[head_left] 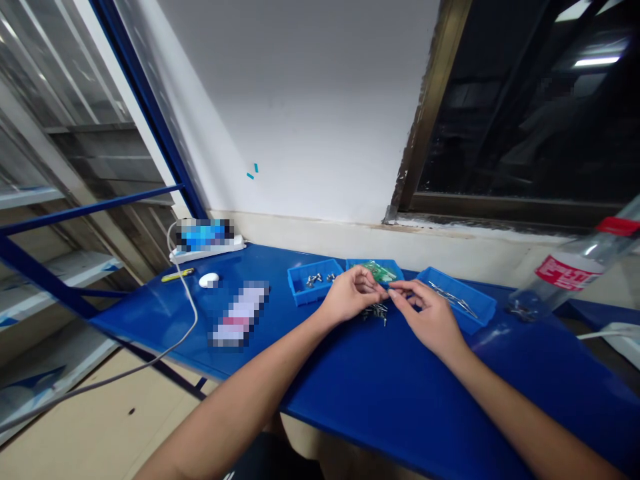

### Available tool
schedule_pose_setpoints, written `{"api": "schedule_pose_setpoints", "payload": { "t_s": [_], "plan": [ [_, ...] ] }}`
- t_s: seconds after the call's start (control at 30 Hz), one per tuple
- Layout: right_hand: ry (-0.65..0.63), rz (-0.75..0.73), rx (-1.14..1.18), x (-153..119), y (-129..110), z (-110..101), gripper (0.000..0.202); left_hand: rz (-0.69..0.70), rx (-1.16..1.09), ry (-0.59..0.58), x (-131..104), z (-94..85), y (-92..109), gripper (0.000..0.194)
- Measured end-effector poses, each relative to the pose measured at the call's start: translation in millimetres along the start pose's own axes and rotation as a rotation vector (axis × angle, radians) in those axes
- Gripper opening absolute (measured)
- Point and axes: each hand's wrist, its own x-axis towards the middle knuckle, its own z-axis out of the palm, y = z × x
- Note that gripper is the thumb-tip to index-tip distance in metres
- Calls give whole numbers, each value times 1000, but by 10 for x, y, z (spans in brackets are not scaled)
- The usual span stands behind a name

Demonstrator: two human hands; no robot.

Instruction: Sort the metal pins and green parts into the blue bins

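My left hand (353,293) and my right hand (423,310) meet fingertip to fingertip above the blue table. Both are closed in a pinch, and whatever lies between the fingertips is too small to make out. Just below them is a small pile of metal parts (375,312), partly covered by my fingers. Behind my left hand stands a blue bin (305,293) holding several small metal pieces. A second blue bin (395,267) with green parts sits beyond both hands. Beside my right hand, a third blue bin (483,313) contains long thin metal rods.
A clear bottle with a red cap (565,270) leans at the right. On the left of the table (330,393) are a blurred-out flat object (240,317), a white mouse-like object (209,280), a yellow cutter (177,274) and a white power strip (210,252) with a trailing cable (193,300).
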Motion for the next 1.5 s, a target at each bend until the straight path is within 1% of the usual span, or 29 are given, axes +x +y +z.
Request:
{"api": "schedule_pose_setpoints", "payload": {
  "t_s": [0.1, 0.2, 0.3, 0.37, 0.43, 0.5, 0.6, 0.7, 0.8, 0.87, 0.93, 1.03, 1.13, 1.2, 1.33, 1.4, 1.5],
  "plan": [
    [-58, -12, 33, 13, 10, -2, 24, 11, 27, -28, -6, 4, -45, 46],
    [-41, 5, -17, 6, 14, -7, 23, 35, 22, -14, 4, -9, -62, 46],
    [-42, -20, -114, -5, 7, -5, 24, 77, -9, 14, 21, -27, -43, 45],
    [-75, -58, -159, -7, 14, 6, 25, 92, -33, 19, 27, -31, -19, 45],
    [-110, -63, -157, -6, 39, 25, 25, 96, -63, 4, 26, -24, 3, 48],
    [-126, -20, -111, -7, 77, 43, 27, 94, -84, -23, 18, -9, 21, 51],
    [-110, 92, 30, -8, 127, 60, 31, 83, -50, -63, -4, 12, 45, 56],
    [-42, 240, 226, -2, 136, 68, 39, 80, 118, -82, -35, 12, 86, 50],
    [56, 383, 386, 12, 115, 75, 47, 151, 461, -129, -65, -14, 138, 37],
    [110, 425, 459, 23, 99, 73, 48, 244, 669, -212, -79, -36, 154, 32],
    [134, 429, 496, 31, 88, 65, 46, 329, 794, -310, -86, -54, 147, 30],
    [133, 408, 481, 36, 74, 56, 44, 386, 873, -419, -85, -75, 104, 34],
    [161, 394, 498, 39, 50, 57, 44, 385, 916, -479, -72, -91, 55, 40],
    [210, 414, 567, 43, 32, 52, 44, 373, 944, -508, -60, -101, 32, 40],
    [325, 492, 691, 54, 29, 9, 46, 372, 959, -535, -41, -120, 13, 30],
    [311, 534, 702, 57, 45, -14, 47, 378, 958, -533, -39, -128, 12, 25],
    [238, 574, 706, 56, 63, -25, 48, 379, 985, -497, -41, -134, 9, 27]
  ]
}}
